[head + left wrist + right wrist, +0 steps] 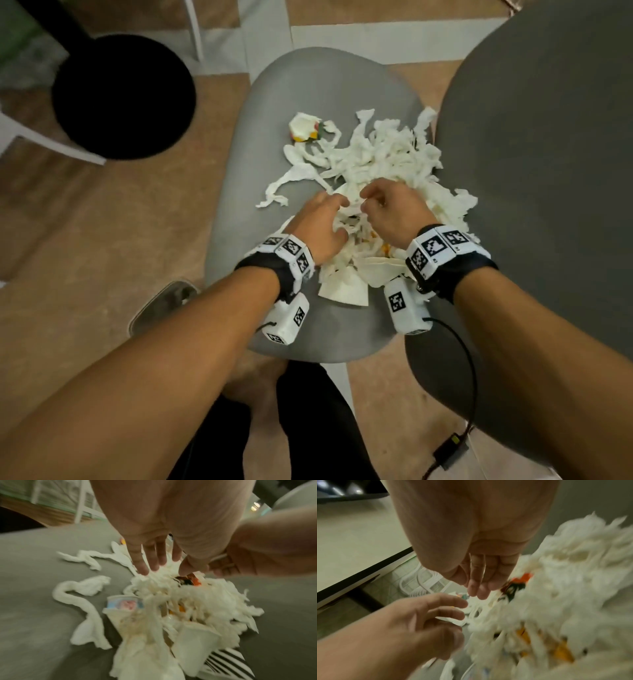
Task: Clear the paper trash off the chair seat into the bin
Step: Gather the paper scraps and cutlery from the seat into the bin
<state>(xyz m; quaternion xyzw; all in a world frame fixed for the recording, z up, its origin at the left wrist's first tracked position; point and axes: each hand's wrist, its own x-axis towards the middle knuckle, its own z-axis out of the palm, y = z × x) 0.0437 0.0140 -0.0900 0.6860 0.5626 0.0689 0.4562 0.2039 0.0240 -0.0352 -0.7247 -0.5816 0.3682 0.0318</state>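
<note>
A heap of torn white paper strips and napkins (376, 161) lies on the grey chair seat (308, 85), with bits of orange wrapper inside it. My left hand (329, 219) lies spread on the near part of the heap, its fairly straight fingers (145, 566) touching the paper. Close beside it, my right hand (380, 209) hovers with loosely bent fingers (477, 591) pointing down at the heap; nothing shows in its palm. A white paper cup (193, 642) and a small printed tub (125, 603) lie under the paper. The black round bin (123, 96) stands on the floor to the left.
A crumpled white and yellow wrapper (305, 128) lies apart at the far side of the seat, and loose strips (277, 192) trail left. A second grey seat (548, 171) crowds the right side. White chair legs (54, 144) stand by the bin. My legs are below the seat's near edge.
</note>
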